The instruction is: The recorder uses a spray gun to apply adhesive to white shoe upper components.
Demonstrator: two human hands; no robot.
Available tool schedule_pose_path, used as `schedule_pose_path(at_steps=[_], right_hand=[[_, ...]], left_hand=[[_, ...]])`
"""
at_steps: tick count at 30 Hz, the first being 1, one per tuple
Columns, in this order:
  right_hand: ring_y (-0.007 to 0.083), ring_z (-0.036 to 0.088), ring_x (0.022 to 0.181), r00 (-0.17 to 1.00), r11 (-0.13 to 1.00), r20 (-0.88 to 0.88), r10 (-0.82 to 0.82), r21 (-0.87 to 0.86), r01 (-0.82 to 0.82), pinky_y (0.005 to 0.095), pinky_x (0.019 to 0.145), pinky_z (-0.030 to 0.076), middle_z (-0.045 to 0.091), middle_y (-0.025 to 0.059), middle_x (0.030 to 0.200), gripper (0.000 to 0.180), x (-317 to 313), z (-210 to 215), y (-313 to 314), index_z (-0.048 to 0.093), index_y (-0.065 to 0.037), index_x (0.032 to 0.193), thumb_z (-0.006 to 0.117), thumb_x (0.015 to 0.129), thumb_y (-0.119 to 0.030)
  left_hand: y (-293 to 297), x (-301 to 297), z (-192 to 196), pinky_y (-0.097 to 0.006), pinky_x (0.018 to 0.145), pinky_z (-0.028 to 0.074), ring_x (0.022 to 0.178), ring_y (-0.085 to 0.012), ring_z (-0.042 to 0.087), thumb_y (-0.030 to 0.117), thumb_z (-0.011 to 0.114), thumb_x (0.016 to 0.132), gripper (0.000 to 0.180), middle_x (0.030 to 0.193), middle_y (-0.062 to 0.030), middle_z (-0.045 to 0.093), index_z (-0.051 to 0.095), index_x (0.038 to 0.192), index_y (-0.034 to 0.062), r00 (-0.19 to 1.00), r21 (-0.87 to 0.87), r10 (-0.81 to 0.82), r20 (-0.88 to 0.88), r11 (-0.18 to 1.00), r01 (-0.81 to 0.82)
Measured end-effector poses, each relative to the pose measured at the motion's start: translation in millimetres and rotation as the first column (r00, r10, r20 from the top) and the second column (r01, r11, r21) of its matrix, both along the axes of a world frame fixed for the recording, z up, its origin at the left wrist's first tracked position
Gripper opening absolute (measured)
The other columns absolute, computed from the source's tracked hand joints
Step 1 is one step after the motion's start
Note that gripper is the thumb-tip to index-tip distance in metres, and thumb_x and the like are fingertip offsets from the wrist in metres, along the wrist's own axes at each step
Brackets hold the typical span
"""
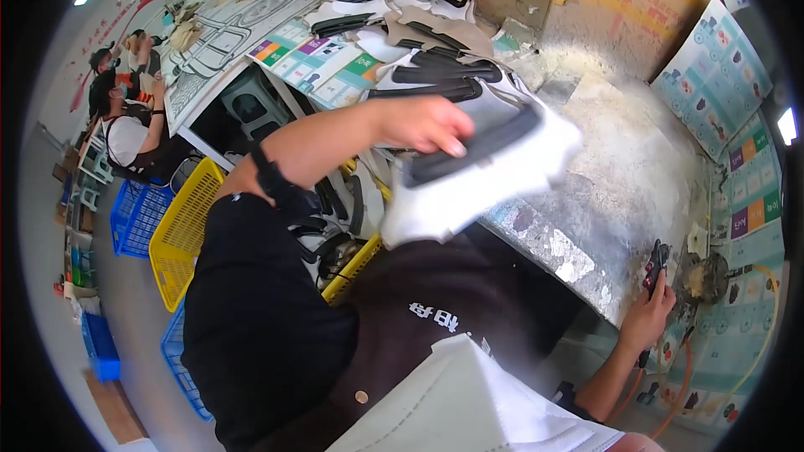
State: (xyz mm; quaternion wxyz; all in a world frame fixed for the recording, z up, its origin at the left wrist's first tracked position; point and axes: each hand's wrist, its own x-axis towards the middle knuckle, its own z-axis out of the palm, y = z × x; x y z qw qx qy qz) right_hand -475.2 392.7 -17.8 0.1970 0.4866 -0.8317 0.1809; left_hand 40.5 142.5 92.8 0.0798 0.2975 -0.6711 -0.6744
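Nearest the camera sits one white face mask [469,406], and from the left come one blue basket [138,218] and, just beside it, at least one yellow basket [186,230]. Mid-picture, the left hand [427,123], fingers partly curled, grips one blurred white piece [469,205] by its dark edging, near the worktop [620,151] and a heap of similar pieces [452,71] too overlapped to count. Far right, the right hand [649,314] closes around one black handheld tool [657,264].
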Motion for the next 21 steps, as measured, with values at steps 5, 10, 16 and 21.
schedule_pose_path(at_steps=[5,10,16,21], right_hand=[[0.032,0.068,0.102,1.0,1.0,0.028,-0.006,0.01,0.005,0.0439,0.078,0.056,0.057,0.0072,0.131,0.053,8.6,9.0,-8.1,0.055,-0.029,0.146,0.064,0.095,-0.018],[0.0311,0.068,0.101,0.997,0.997,0.027,-0.072,0.033,0.072,0.0431,0.077,0.056,0.058,0.0055,0.131,0.052,10.1,9.2,-4.1,0.056,-0.029,0.145,0.064,0.095,-0.019],[0.0313,0.069,0.097,0.999,0.999,-0.037,-0.001,-0.034,0.0,0.0436,0.075,0.056,0.059,0.0054,0.128,0.049,10.0,5.7,-6.3,0.061,-0.025,0.14,0.064,0.092,-0.016],[0.031,0.067,0.105,0.999,1.0,0.023,-0.024,-0.017,0.025,0.0437,0.079,0.056,0.059,0.0051,0.13,0.052,12.4,7.4,0.5,0.06,-0.025,0.14,0.068,0.09,-0.016]], left_hand=[[-70.6,258.4,2.1,-0.034,0.081,0.056,0.087,-0.0227,0.065,0.007,0.06,0.095,0.013,0.108,-0.0111,0.065,0.065,0.105,-0.0006,0.503,-0.08,0.706,-0.5,0.54,-0.838],[-48.1,291.4,1.1,-0.034,0.073,0.057,0.088,-0.0253,0.065,0.021,0.063,0.1,0.042,0.115,-0.0163,0.064,0.056,0.135,-0.0007,-0.275,0.292,0.827,-0.49,-0.141,-0.946],[-37.0,199.5,-48.2,-0.031,0.074,0.055,0.081,-0.0179,0.067,0.023,0.069,0.094,0.036,0.104,-0.0071,0.07,0.063,0.124,0.0032,0.441,-0.435,0.863,-0.248,0.307,-0.846],[-27.6,82.6,-60.2,-0.042,0.085,0.055,0.09,-0.034,0.069,0.034,0.08,0.082,0.048,0.107,-0.0131,0.072,0.068,0.118,0.0042,0.807,-1.0,0.59,-0.002,0.011,-0.011]])
